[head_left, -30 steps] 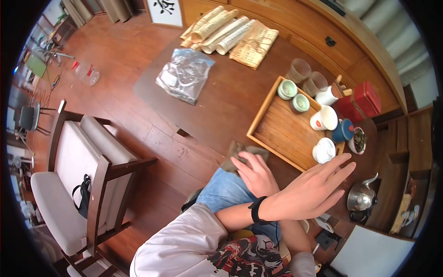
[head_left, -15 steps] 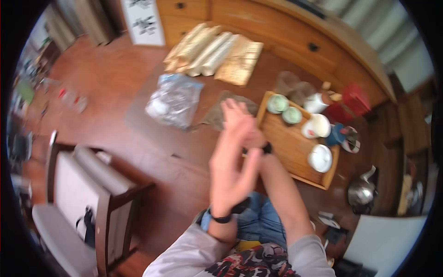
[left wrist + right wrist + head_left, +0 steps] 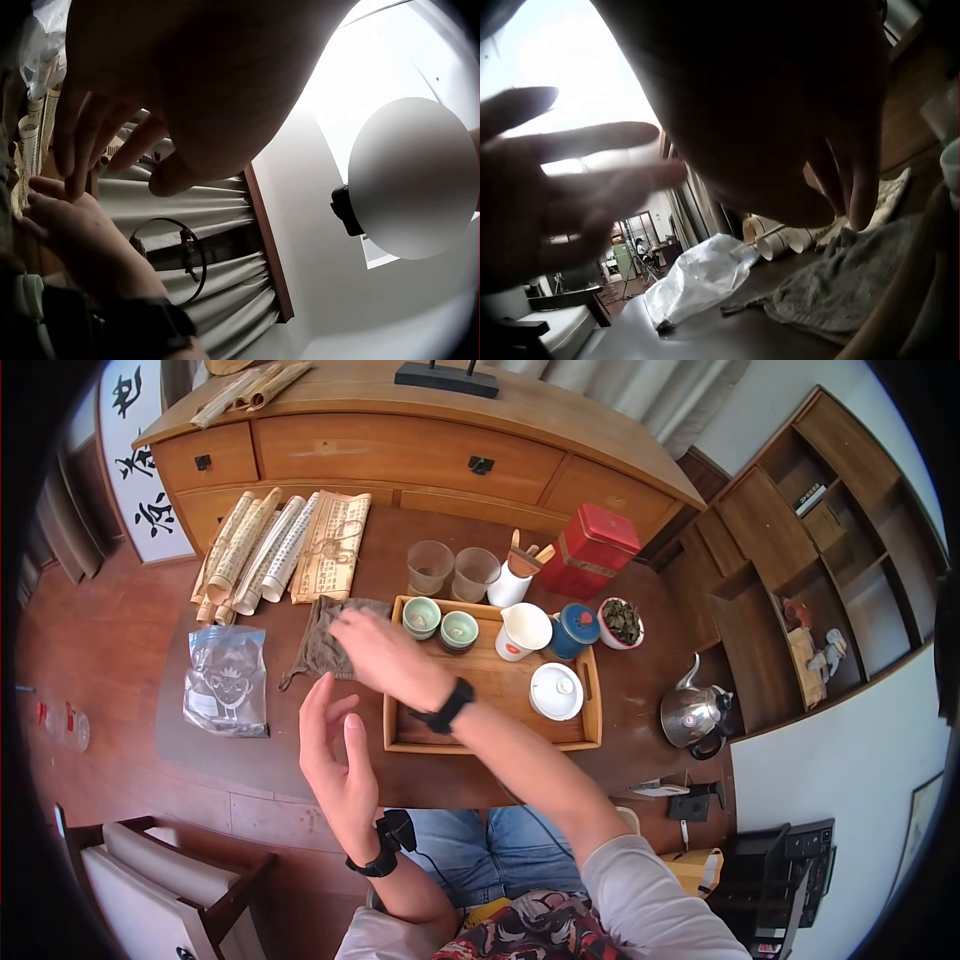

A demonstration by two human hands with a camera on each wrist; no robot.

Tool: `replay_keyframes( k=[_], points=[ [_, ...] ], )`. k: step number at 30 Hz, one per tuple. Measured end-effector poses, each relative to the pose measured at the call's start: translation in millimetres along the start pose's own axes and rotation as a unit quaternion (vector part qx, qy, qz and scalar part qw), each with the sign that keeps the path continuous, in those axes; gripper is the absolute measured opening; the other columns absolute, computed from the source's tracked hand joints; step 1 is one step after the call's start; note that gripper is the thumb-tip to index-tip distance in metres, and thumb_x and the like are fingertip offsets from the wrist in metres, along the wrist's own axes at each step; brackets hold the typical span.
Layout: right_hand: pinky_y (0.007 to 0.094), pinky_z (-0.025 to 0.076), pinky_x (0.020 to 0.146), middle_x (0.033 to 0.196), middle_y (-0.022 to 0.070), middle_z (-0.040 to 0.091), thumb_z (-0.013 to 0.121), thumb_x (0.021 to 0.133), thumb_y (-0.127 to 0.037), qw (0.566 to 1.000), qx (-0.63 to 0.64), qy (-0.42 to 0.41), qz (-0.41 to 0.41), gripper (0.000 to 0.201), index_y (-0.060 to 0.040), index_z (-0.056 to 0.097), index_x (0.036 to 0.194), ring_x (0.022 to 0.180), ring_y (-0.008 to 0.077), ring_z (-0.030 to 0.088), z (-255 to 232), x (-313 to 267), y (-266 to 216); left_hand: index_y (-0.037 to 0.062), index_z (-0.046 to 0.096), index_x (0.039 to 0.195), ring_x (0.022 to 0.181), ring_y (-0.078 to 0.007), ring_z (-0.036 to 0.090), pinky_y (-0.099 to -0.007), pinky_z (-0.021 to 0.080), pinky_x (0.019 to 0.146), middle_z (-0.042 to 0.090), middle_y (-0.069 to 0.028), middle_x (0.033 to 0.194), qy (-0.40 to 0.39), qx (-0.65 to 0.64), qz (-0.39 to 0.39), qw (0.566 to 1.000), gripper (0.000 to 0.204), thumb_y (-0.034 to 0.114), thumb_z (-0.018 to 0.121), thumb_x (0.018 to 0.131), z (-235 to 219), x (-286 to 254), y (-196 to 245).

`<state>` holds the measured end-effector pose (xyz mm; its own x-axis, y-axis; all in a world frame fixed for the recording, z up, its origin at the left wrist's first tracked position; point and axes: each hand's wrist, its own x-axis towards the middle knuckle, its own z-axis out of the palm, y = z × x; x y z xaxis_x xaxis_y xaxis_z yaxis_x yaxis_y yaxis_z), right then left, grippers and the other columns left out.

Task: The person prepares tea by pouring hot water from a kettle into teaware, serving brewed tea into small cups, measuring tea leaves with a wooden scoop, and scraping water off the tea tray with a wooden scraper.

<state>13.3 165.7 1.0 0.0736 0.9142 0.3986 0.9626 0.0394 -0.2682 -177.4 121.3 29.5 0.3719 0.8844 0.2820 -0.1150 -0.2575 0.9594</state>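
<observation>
A grey-brown cloth drawstring pouch (image 3: 322, 644) lies flat on the table, left of the wooden tray (image 3: 505, 695). Over it hovers my right hand (image 3: 385, 652), fingers pointing down; in the right wrist view the fingertips overlap the far edge of the pouch (image 3: 829, 296). My left hand (image 3: 340, 765) is raised near the tray's left side, fingers relaxed and thumb apart, holding nothing. On the tray stand two pale green cups (image 3: 421, 616), a white pitcher (image 3: 527, 632) and a white lidded bowl (image 3: 556, 690). A clear zip bag (image 3: 226, 685) lies left of the pouch.
Bamboo scrolls (image 3: 245, 550) lie behind the zip bag. Two glasses (image 3: 429, 566), a white tool holder (image 3: 510, 588), a red tin (image 3: 592, 548), a blue jar (image 3: 573, 632) and a bowl of dark leaves (image 3: 622, 622) surround the tray. A metal kettle (image 3: 692, 715) stands at right.
The pouch has gone from the table's front edge to the tray's left side, with my right hand over it. My left hand has swung from the right across to the left. The head view has shifted.
</observation>
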Motion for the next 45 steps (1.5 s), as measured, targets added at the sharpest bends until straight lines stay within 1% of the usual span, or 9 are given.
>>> replay_keyframes(
  k=[2, 6, 16, 24, 28, 36, 38, 42, 45],
  points=[
    [0.0527, 0.061, 0.095, 0.118, 0.0265, 0.076, 0.066, 0.093, -0.008, 0.986, -0.043, -0.149, 0.054, 0.019, -0.0001, 0.071, 0.11, 0.115, 0.0418, 0.073, -77.2, 4.4, -1.6, -0.001, 0.059, 0.156, 0.12, -0.0247, 0.073, -0.0381, 0.057, 0.101, 0.063, -0.0184, 0.152, 0.005, -0.004, -0.007, 1.0, 0.048, 0.004, 0.06, 0.108, 4.0, -0.3, 2.1],
    [0.0565, 0.063, 0.079, 0.102, 0.0239, 0.077, 0.063, 0.101, -0.019, 0.947, -0.167, -0.013, 0.273, 0.022, -0.0021, 0.068, 0.087, 0.098, 0.0419, 0.078, -155.1, -8.7, 50.7, -0.0023, 0.061, 0.153, 0.116, -0.0241, 0.074, -0.0382, 0.057, 0.103, 0.064, -0.019, 0.151, 0.003, 0.007, 0.011, 1.0, 0.046, 0.003, 0.06, 0.107, 9.3, -0.5, -7.0],
    [0.0533, 0.065, 0.082, 0.106, 0.0202, 0.079, 0.086, 0.089, -0.022, 0.907, -0.324, 0.005, 0.268, 0.021, -0.0064, 0.079, 0.101, 0.097, 0.0424, 0.079, -154.3, -54.3, 158.0, -0.0034, 0.062, 0.15, 0.117, -0.0224, 0.074, -0.0352, 0.057, 0.103, 0.064, -0.0169, 0.149, -0.041, -0.002, 0.029, 0.999, 0.044, -0.001, 0.064, 0.106, 27.9, -4.4, 2.5],
    [0.0527, 0.058, 0.079, 0.099, 0.0153, 0.072, 0.083, 0.093, -0.015, 0.965, -0.159, 0.115, 0.174, 0.019, -0.003, 0.071, 0.099, 0.091, 0.0423, 0.071, -219.2, -47.7, 84.1, -0.0017, 0.063, 0.149, 0.121, -0.0266, 0.073, -0.0372, 0.059, 0.103, 0.064, -0.0194, 0.151, -0.082, 0.042, 0.054, 0.994, 0.049, -0.002, 0.071, 0.101, 31.8, -1.3, 9.9],
    [0.0367, 0.059, 0.076, 0.091, 0.014, 0.077, 0.081, 0.097, -0.012, 0.974, 0.101, 0.039, 0.198, 0.02, 0.0006, 0.07, 0.109, 0.08, 0.025, 0.076, -214.7, -62.5, 0.1, 0.0027, 0.059, 0.156, 0.132, -0.0372, 0.068, -0.0423, 0.056, 0.11, 0.062, -0.0219, 0.152, -0.083, 0.128, 0.094, 0.984, 0.064, 0.0, 0.078, 0.095, 35.7, -7.6, 19.2],
    [0.0285, 0.059, 0.075, 0.095, 0.0052, 0.081, 0.078, 0.104, -0.012, 0.8, 0.536, -0.072, 0.26, 0.025, 0.003, 0.074, 0.124, 0.083, 0.0082, 0.072, -75.9, -117.0, -40.1, 0.0038, 0.075, 0.139, 0.099, -0.0278, 0.079, -0.0348, 0.062, 0.085, 0.078, -0.0155, 0.115, -0.032, 0.23, 0.177, 0.956, 0.047, -0.004, 0.081, 0.093, -14.0, -54.9, -4.0],
    [0.0307, 0.061, 0.077, 0.097, 0.0096, 0.082, 0.077, 0.105, -0.014, 0.775, 0.565, -0.093, 0.267, 0.028, 0.0027, 0.074, 0.127, 0.085, 0.013, 0.076, -72.7, -123.0, -45.9, 0.0035, 0.08, 0.132, 0.089, -0.0247, 0.079, -0.033, 0.062, 0.077, 0.08, -0.013, 0.105, -0.033, 0.254, 0.193, 0.947, 0.038, -0.004, 0.082, 0.094, -33.5, -56.7, -7.5],
    [0.0325, 0.062, 0.083, 0.106, 0.0133, 0.083, 0.07, 0.109, -0.012, 0.861, 0.441, -0.026, 0.251, 0.03, 0.0031, 0.071, 0.135, 0.091, 0.0171, 0.078, -85.6, -140.5, -50.5, 0.0023, 0.083, 0.12, 0.078, -0.0243, 0.074, -0.0367, 0.056, 0.067, 0.074, -0.0129, 0.092, -0.049, 0.331, 0.114, 0.936, 0.025, -0.003, 0.081, 0.095, -56.0, -37.4, -21.6],
    [0.0337, 0.062, 0.085, 0.107, 0.015, 0.083, 0.071, 0.108, -0.014, 0.88, 0.4, -0.02, 0.255, 0.027, 0.0007, 0.076, 0.13, 0.092, 0.0203, 0.079, -100.3, -154.8, -47.7, 0.005, 0.079, 0.117, 0.088, -0.0324, 0.07, -0.0445, 0.058, 0.078, 0.069, -0.0111, 0.098, -0.108, 0.399, 0.213, 0.885, 0.024, -0.002, 0.073, 0.094, -55.3, -1.9, -33.0]
  ],
)
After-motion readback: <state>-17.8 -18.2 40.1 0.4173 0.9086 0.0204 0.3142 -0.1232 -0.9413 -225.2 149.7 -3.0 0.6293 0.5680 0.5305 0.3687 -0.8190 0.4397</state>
